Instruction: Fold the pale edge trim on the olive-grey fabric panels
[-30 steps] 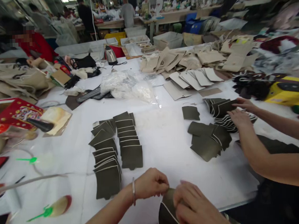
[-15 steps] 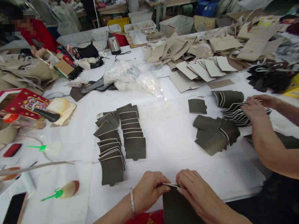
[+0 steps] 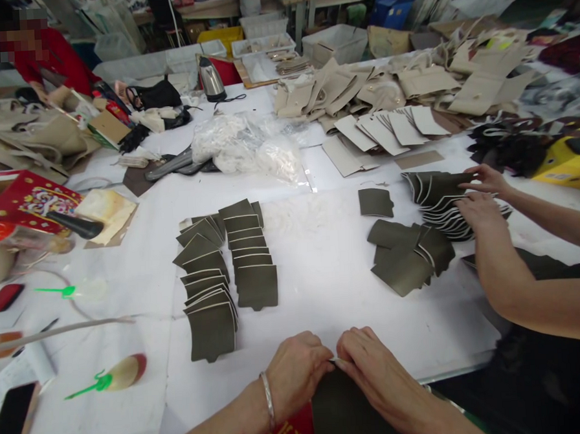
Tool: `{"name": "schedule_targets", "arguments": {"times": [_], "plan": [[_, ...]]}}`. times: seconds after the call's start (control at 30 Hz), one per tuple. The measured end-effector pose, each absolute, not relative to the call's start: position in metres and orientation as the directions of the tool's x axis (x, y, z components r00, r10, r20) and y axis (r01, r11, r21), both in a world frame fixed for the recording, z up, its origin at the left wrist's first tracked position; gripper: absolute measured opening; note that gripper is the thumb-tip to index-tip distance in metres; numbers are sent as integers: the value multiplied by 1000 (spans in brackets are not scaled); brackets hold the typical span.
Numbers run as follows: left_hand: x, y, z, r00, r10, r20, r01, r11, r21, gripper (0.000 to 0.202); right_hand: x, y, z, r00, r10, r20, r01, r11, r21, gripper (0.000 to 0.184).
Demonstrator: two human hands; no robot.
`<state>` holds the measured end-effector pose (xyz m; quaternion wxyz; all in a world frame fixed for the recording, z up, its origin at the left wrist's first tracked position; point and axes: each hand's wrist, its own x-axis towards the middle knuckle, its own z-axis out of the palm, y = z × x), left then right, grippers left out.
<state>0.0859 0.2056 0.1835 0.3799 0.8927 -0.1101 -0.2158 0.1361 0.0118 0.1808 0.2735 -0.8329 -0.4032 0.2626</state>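
Note:
Both my hands pinch the upper edge of a dark olive leather panel point(image 3: 346, 408) that hangs down in front of me at the table's near edge. My left hand point(image 3: 300, 368), with a silver bangle at the wrist, closes on the edge from the left. Close beside it, my right hand point(image 3: 368, 362) grips the same edge, fingertips almost touching the left ones. The panel's lower part runs out of the picture. Ahead on the table lie two overlapping rows of similar olive pieces, a left row point(image 3: 211, 331) and a right row point(image 3: 257, 287).
At right, a co-worker's hands point(image 3: 481, 200) rest on a stack of olive pieces point(image 3: 445, 215), near a loose pile point(image 3: 409, 256). Green-tipped glue bottles point(image 3: 126, 373) and a phone point(image 3: 13, 419) lie at left. Beyond are a plastic bag point(image 3: 247, 145), a kettle point(image 3: 211, 80) and beige pieces point(image 3: 351, 91).
My fingertips have drawn closer together along the panel's edge, the left hand moving slightly right. The co-worker's far hand has shifted up over the stack. The view has turned a little.

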Motion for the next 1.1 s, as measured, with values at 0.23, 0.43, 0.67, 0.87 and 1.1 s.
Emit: {"name": "schedule_targets", "arguments": {"times": [0.23,0.43,0.67,0.87,1.1], "plan": [[81,201,170,856,-396,-333,-49,-703,710,18,124,5,162,480,871,-106,627,-425,-653,16],[77,194,161,837,-432,-337,-62,-686,725,24,120,-1,151,467,878,-107,629,-415,-657,24],[82,197,169,828,-447,-340,11,-593,805,23,125,-4,162,507,838,-202,500,-477,-723,16],[86,200,178,836,-423,-349,134,-460,878,21,136,-4,184,539,785,-305,348,-537,-768,10],[86,206,183,851,-371,-372,216,-398,892,15,149,-1,187,443,843,-304,388,-486,-783,20]]}}
